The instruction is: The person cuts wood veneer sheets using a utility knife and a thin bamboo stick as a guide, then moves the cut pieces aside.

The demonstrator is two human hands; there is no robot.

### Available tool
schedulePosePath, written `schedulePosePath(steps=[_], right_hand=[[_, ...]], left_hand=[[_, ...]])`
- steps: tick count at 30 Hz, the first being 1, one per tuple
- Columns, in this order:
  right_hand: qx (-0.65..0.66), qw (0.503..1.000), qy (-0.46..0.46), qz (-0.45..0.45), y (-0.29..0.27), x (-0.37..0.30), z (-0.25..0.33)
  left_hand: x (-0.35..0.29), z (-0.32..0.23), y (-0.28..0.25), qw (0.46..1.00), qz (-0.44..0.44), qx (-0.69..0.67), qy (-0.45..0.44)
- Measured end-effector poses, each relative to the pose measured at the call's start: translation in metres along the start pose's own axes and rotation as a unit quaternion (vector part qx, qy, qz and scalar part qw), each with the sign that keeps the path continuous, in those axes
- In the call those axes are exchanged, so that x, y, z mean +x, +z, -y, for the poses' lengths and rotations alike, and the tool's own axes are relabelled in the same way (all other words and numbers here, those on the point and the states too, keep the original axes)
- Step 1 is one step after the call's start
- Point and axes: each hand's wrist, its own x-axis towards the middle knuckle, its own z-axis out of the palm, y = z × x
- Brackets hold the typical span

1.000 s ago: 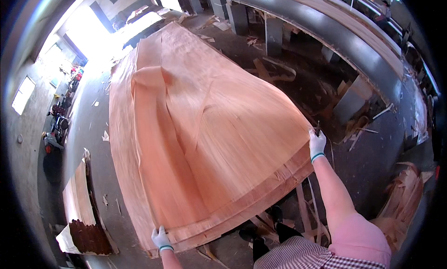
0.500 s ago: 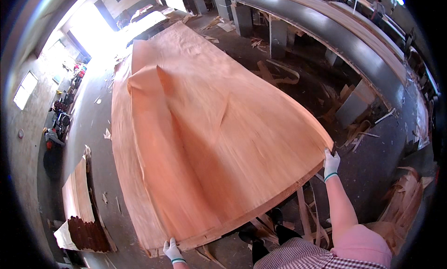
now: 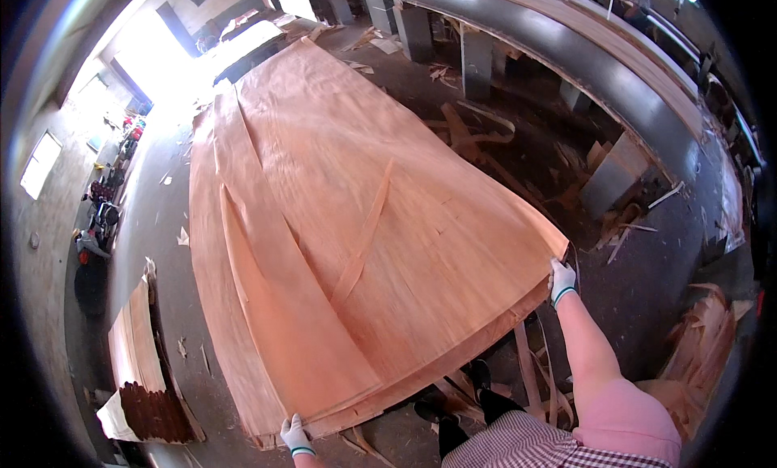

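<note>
A large, thin orange-brown wood veneer sheet point(image 3: 437, 249) lies over a stack of like sheets, whose layered edge point(image 3: 494, 326) shows at the near side. Overlapping folds and a long narrow crease run along the sheet's left half and middle. My right hand point(image 3: 562, 282), in a white glove with a green-edged cuff, grips the sheet's near right corner. At the near left part of the same edge, my gloved left hand point(image 3: 296, 434) is closed on the veneer, fingers on top. Both thumbs are hard to make out.
A long dark-topped bench point(image 3: 558, 63) on grey block legs curves along the right. Veneer scraps point(image 3: 700, 363) lie heaped at the lower right, with strips around my feet. A smaller pile of pale sheets point(image 3: 142, 355) sits on the left floor. Another person point(image 3: 638, 0) appears far right.
The raised, billowing fold in the sheet's left half has sunk into flatter overlapping folds. My right hand has shifted slightly left with the corner; my left hand has barely moved.
</note>
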Motion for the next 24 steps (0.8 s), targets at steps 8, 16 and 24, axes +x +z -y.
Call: schedulePosePath(steps=[8,16,24], right_hand=[[0.102,0.968,0.165,0.161,-0.015,0.011,-0.062],[0.057,0.989,0.134,0.020,0.029,-0.004,-0.071],[-0.088,0.995,0.046,-0.027,0.050,0.007,-0.070]], left_hand=[[0.016,-0.013,-0.051,0.998,-0.028,0.056,0.029],[-0.006,-0.064,-0.029,0.995,-0.075,0.064,-0.027],[0.045,0.005,-0.053,0.993,0.010,0.113,-0.041]])
